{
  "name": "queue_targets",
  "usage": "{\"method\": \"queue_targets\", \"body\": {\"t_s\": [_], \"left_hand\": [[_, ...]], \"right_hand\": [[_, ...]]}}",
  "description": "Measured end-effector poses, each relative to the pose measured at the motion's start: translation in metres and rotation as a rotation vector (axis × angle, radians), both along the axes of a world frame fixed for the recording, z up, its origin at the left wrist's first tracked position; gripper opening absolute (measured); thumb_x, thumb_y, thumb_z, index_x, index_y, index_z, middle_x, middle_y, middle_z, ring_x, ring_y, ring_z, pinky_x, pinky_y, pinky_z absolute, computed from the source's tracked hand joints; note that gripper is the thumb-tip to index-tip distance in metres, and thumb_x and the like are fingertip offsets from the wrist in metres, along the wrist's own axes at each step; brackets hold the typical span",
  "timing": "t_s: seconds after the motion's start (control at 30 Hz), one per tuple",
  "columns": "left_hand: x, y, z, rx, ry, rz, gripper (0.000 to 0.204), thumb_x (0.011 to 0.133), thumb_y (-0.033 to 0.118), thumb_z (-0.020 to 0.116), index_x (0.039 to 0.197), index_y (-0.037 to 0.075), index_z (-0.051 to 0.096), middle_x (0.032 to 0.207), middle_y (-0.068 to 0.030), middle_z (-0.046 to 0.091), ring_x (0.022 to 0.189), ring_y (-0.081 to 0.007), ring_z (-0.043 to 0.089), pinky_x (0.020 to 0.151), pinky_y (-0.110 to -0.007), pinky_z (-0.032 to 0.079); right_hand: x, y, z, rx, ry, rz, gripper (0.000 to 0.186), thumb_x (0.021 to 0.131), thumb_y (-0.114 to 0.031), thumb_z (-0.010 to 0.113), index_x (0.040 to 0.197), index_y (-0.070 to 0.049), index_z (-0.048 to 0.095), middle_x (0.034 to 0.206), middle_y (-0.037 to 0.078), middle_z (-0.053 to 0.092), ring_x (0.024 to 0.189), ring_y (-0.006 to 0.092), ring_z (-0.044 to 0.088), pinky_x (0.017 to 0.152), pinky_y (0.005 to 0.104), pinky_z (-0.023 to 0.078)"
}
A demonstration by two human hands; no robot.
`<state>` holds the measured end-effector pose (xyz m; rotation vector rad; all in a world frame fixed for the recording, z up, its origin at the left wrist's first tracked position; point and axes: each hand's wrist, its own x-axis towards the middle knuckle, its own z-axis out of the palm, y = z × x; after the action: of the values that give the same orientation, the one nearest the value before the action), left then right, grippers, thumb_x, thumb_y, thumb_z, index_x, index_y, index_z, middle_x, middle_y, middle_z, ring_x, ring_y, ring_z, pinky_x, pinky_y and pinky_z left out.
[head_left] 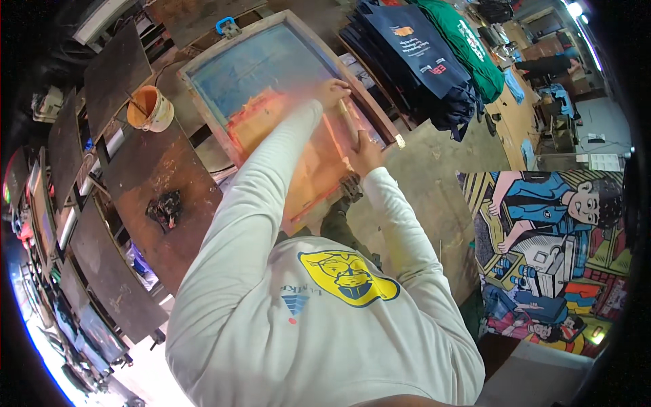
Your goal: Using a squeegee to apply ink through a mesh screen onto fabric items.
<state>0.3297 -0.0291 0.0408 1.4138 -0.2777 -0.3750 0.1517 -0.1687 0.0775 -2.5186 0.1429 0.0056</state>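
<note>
A wooden-framed printing screen [306, 37] lies tilted in front of me. Its mesh looks blue at the far side and is smeared orange-red over the nearer part. Across the right part of the mesh I hold a squeegee [349, 122] with a pale wooden handle. My left hand [333, 92] is closed round its far end, and my right hand [367, 153] grips the near end. My left forearm hides part of the mesh. The squeegee's blade edge cannot be made out.
A metal clamp [349, 188] sits at the screen's near edge. Left stands an ink-stained white bucket [161, 112] with a stick in it. A dark crumpled rag [164, 210] lies on a brown board [139, 176]. Stacked dark blue bags [424, 51] and green fabric [468, 41] lie right.
</note>
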Motion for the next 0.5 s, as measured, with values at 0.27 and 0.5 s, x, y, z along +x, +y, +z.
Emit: {"method": "queue_targets", "body": {"t_s": [0.27, 0.5], "left_hand": [[-0.01, 0.018, -0.012, 0.162, -0.015, 0.217, 0.016, 0.088, 0.01, 0.059, 0.097, 0.005, 0.071, 0.07, -0.004, 0.063, 0.06, -0.0136, 0.063, 0.055, -0.031, 0.051], [-0.057, 0.083, -0.05, 0.234, -0.296, 0.338, 0.016, 0.089, 0.007, 0.057, 0.098, 0.001, 0.07, 0.075, -0.0029, 0.062, 0.058, -0.0119, 0.059, 0.053, -0.026, 0.052]], "right_hand": [[-0.004, 0.031, 0.003, -0.132, 0.198, 0.023, 0.031, 0.084, -0.028, 0.066, 0.099, -0.001, 0.058, 0.087, 0.024, 0.068, 0.085, 0.0422, 0.067, 0.078, 0.0499, 0.052], [-0.05, 0.075, -0.004, -0.047, 0.229, 0.153, 0.03, 0.085, -0.023, 0.063, 0.101, 0.0, 0.053, 0.079, 0.027, 0.066, 0.076, 0.0469, 0.065, 0.072, 0.0542, 0.051]]}}
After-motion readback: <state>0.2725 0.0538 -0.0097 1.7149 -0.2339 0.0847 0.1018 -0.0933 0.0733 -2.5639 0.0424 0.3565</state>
